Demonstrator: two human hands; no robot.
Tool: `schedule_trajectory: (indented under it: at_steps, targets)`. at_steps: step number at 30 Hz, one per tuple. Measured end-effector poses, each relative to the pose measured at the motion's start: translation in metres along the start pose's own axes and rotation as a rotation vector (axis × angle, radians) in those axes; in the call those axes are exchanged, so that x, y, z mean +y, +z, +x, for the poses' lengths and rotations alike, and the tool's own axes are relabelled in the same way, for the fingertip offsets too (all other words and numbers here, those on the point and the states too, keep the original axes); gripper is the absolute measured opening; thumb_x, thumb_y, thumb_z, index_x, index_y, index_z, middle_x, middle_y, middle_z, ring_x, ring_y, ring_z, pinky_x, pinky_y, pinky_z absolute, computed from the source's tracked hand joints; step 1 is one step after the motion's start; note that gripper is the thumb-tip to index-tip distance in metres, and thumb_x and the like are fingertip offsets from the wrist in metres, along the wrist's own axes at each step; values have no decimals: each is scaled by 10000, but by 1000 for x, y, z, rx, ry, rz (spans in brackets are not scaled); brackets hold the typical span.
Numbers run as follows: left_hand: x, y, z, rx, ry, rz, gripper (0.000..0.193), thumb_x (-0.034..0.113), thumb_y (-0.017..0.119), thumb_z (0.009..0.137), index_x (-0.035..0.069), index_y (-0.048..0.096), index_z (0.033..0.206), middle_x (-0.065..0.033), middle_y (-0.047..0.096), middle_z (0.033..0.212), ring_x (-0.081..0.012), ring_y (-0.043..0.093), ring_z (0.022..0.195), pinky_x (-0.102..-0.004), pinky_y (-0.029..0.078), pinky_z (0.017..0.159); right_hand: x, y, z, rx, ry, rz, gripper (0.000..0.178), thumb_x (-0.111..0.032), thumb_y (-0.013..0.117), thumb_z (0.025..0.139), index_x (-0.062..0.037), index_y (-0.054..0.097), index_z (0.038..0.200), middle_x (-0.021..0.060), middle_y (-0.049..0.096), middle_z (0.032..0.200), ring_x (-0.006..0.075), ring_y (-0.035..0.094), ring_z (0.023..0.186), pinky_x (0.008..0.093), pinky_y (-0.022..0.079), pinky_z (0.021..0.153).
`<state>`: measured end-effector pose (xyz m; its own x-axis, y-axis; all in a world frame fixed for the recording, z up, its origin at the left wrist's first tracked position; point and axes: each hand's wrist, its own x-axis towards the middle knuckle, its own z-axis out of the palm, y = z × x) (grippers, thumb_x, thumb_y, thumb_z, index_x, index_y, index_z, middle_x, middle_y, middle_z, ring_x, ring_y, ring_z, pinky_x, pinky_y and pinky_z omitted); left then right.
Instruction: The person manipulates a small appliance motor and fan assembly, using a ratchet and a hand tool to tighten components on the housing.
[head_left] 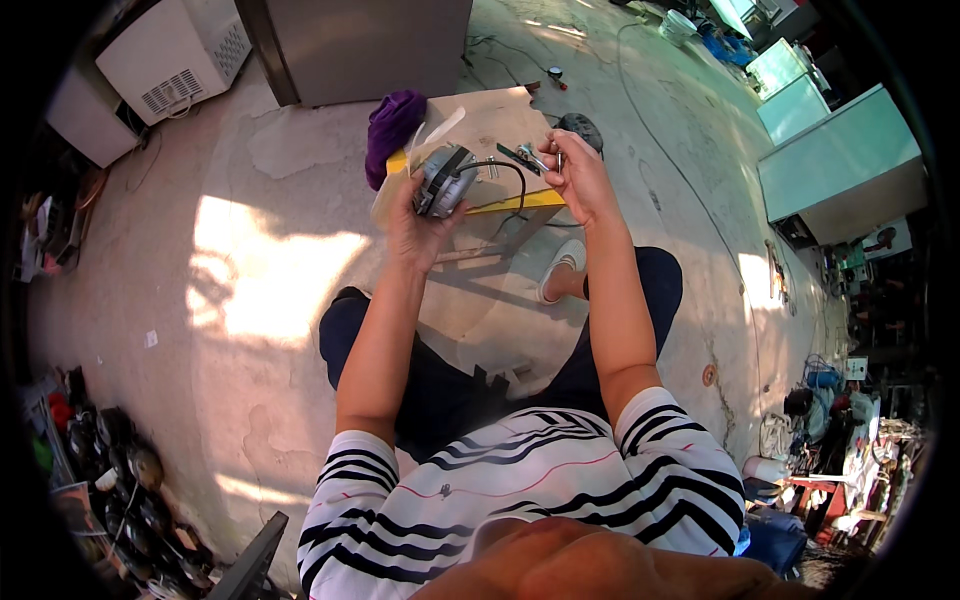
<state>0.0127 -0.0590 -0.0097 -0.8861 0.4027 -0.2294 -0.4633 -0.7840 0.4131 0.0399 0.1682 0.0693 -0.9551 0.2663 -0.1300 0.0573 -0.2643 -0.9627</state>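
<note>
My left hand point(422, 228) is wrapped round a small silver-and-black electric motor point(444, 184), held above the near left part of a low wooden bench point(490, 108) with a yellow edge. From the motor a black cable point(521, 180) curves right and down past the bench edge. The fingers of my right hand point(582, 180) are pinched together over the bench's right side. A small metal piece shows at their tips, too small to name. Right beside them is a shiny metal hand tool point(530, 157); whether the fingers hold it too is unclear. Several small bolts point(492, 167) stand near the motor.
A purple cloth point(394, 130) hangs over the bench's left corner, next to a pale curved strip point(440, 126). A dark rounded object point(581, 130) sits at the right. Cables point(645, 100) cross the floor. A grey cabinet point(365, 50) stands beyond, and a pale green appliance point(845, 160) far right.
</note>
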Motion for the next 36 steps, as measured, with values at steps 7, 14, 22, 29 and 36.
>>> schedule_trajectory:
  at_steps: [7, 14, 22, 29, 36]
  targets:
    - [26, 2, -9, -94, -2, -89, 519, 462, 680, 892, 113, 568, 1260, -91, 634, 1222, -235, 642, 1074, -388, 601, 803, 81, -26, 111, -141, -320, -1293, 129, -136, 588, 913, -30, 661, 906, 141, 681, 855, 290, 646, 784, 406, 507, 657]
    - [26, -6, -11, -95, -34, -84, 543, 497, 699, 880, 136, 563, 1262, -76, 636, 1211, -229, 639, 1080, -377, 601, 798, 100, 0, 114, -136, -465, -1702, 172, -150, 619, 861, -76, 667, 1008, 185, 667, 1003, 401, 661, 891, 494, 526, 758]
    - [19, -1, -9, -115, -6, -59, 628, 526, 649, 901, 110, 509, 1350, -123, 592, 1305, -295, 611, 1171, -432, 599, 874, 63, 11, 61, 120, -642, -1234, 166, -176, 642, 890, -57, 676, 1000, 112, 679, 920, 307, 681, 816, 404, 544, 705]
    - [12, 4, -16, -236, 97, 120, 667, 488, 623, 912, 103, 449, 1428, -119, 547, 1379, -301, 542, 1262, -436, 445, 1052, 20, 12, -59, -252, 206, -338, 414, -374, 612, 984, -42, 582, 1230, 49, 622, 1088, 156, 633, 950, 260, 516, 763]
    - [-11, 20, -29, -385, 67, 297, 746, 369, 716, 847, 85, 390, 1455, -101, 508, 1392, -262, 453, 1333, -398, 320, 1137, 49, 41, -88, -330, 176, 186, 666, -441, 632, 959, -30, 394, 1427, 99, 506, 1371, 213, 531, 1222, 395, 448, 1022]
